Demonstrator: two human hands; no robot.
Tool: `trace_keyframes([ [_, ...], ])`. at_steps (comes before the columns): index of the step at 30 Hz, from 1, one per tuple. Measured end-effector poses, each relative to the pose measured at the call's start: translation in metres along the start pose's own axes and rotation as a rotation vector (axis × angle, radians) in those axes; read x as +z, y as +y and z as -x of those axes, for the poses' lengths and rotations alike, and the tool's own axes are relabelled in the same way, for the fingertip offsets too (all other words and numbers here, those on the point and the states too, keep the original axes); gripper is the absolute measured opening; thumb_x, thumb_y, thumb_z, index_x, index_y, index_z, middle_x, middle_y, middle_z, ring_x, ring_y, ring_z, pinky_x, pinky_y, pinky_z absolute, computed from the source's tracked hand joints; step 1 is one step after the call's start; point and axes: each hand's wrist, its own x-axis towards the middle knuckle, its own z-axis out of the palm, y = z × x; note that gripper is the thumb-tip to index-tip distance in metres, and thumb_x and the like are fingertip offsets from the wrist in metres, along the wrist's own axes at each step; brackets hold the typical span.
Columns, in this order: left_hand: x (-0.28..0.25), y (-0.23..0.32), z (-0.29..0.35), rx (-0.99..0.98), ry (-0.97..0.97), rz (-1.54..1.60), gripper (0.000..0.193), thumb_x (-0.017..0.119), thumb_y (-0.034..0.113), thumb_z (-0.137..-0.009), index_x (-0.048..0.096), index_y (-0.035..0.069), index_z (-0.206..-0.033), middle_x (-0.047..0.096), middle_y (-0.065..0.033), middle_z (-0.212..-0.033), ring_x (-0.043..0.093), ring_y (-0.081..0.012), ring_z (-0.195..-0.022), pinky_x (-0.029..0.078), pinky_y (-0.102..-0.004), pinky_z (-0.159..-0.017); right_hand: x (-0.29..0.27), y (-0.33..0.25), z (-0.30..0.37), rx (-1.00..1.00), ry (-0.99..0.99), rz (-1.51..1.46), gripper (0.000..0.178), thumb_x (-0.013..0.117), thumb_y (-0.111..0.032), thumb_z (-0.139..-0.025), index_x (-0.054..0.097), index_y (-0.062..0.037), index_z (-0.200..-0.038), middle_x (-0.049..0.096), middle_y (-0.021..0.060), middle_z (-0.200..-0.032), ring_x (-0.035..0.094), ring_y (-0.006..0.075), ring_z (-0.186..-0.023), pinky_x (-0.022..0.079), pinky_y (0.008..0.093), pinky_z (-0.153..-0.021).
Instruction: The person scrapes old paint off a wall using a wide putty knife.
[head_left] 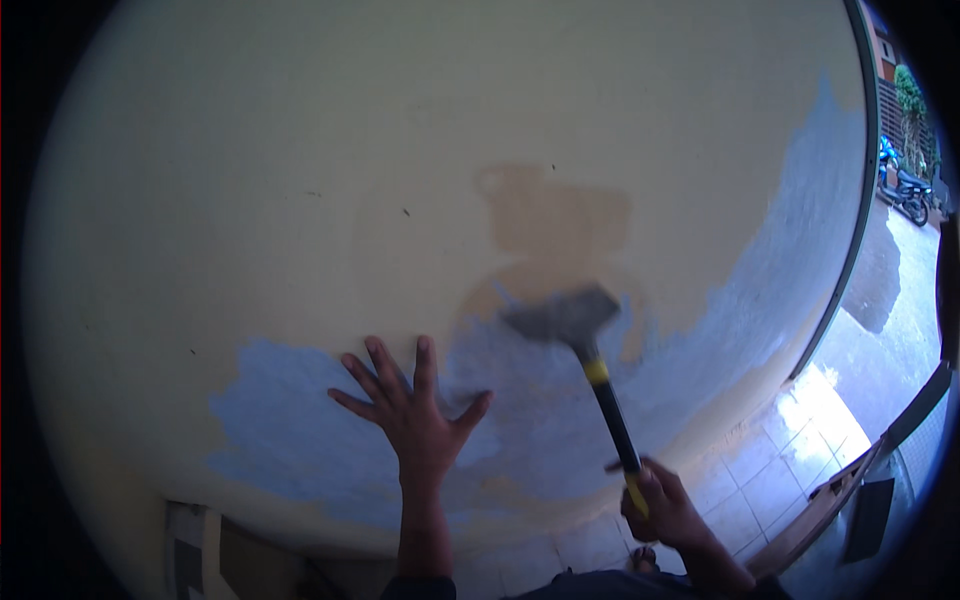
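My left hand [412, 415] is pressed against the wall with its fingers spread and nothing in it. It rests on a bluish-grey patch [290, 430], where the cream surface gives way to a rough, ragged edge. In my right hand [665, 505] is a hammer [612, 410] with a black and yellow handle, gripped near its lower end. The grey hammer head is smeared by motion, so its exact shape is unclear. It appears in front of the upper part of the bluish-grey area, right of my left hand; whether it touches the wall I cannot tell.
The cream wall [300, 180] fills most of the view, ending at a dark vertical edge [868, 170] on the right. Pale floor tiles [770, 490] lie below. A brown rail-like piece [825, 510] stands at lower right; a motorbike [905, 190] is parked outside.
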Motion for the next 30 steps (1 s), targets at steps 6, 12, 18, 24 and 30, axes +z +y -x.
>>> trace_keyframes([
  [6, 0.0, 0.013, 0.0, 0.009, -0.027, 0.015, 0.104, 0.059, 0.076, -0.068, 0.026, 0.019, -0.148, 0.002, -0.0239, -0.154, -0.01, -0.0462, -0.141, -0.01, -0.0703, -0.101, -0.003, -0.01, -0.007, -0.014, 0.014, -0.013, 0.046, 0.039, -0.04, -0.1, 0.049, -0.0012, -0.122, 0.042, -0.0011, -0.055, 0.038, 0.0043, -0.039, 0.031, 0.0203, -0.037],
  [12, 0.004, 0.011, 0.002, 0.005, 0.022, 0.051, 0.096, 0.054, 0.077, -0.072, 0.028, 0.023, -0.147, 0.002, -0.0225, -0.155, -0.01, -0.0457, -0.141, -0.011, -0.0728, -0.099, -0.014, 0.001, 0.008, 0.003, 0.059, 0.001, 0.044, 0.037, -0.038, -0.101, 0.049, -0.0018, -0.122, 0.043, -0.0019, -0.056, 0.036, 0.0033, -0.039, 0.029, 0.0194, -0.037],
  [18, 0.002, 0.008, -0.001, -0.03, 0.009, 0.049, 0.097, 0.055, 0.076, -0.071, 0.026, 0.023, -0.148, 0.002, -0.0222, -0.155, -0.009, -0.0453, -0.141, -0.011, -0.072, -0.1, 0.003, -0.019, -0.013, -0.028, -0.038, -0.037, 0.043, 0.038, -0.037, -0.101, 0.048, -0.0019, -0.123, 0.042, -0.0017, -0.057, 0.037, 0.0037, -0.04, 0.031, 0.0193, -0.037],
  [24, 0.0, 0.014, -0.001, 0.011, 0.003, 0.002, 0.104, 0.062, 0.075, -0.067, 0.027, 0.019, -0.147, 0.005, -0.0228, -0.154, -0.004, -0.0464, -0.141, -0.008, -0.0699, -0.102, 0.002, -0.013, -0.008, -0.025, -0.045, -0.077, 0.042, 0.037, -0.037, -0.101, 0.048, -0.0019, -0.121, 0.04, -0.0015, -0.057, 0.036, 0.0041, -0.038, 0.031, 0.0187, -0.036],
  [30, -0.001, 0.009, 0.002, -0.005, 0.015, -0.003, 0.105, 0.064, 0.074, -0.066, 0.027, 0.018, -0.147, 0.005, -0.0225, -0.154, -0.005, -0.0457, -0.141, -0.008, -0.0697, -0.102, -0.005, -0.004, 0.0, -0.059, -0.045, -0.024, 0.041, 0.037, -0.038, -0.101, 0.048, -0.0036, -0.122, 0.043, -0.0006, -0.059, 0.038, 0.004, -0.039, 0.031, 0.0199, -0.035],
])
